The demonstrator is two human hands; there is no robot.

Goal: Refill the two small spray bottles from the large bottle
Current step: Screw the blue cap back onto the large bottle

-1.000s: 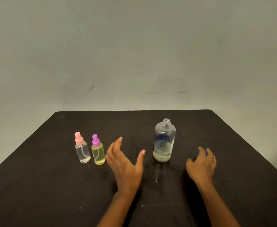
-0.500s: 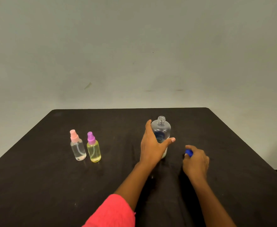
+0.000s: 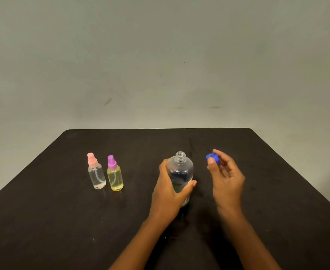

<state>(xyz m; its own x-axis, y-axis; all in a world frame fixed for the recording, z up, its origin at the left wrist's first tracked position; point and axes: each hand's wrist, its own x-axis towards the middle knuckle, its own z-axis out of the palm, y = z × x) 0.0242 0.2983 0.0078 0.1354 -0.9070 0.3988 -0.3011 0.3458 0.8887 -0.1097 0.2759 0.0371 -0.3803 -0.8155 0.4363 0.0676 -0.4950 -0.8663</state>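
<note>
The large bottle's (image 3: pixel 180 172) blue label is unreadable; the left hand (image 3: pixel 168 193) grips it, uncapped, while the right hand (image 3: pixel 225 177) pinches its blue cap (image 3: pixel 211 157) above the black table (image 3: pixel 43 221), grey wall (image 3: pixel 160 55) behind.

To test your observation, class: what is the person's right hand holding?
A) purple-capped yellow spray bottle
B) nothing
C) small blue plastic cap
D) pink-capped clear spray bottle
C: the right hand pinches the small blue plastic cap, while the left hand grips the large clear bottle, its neck uncapped.
</note>
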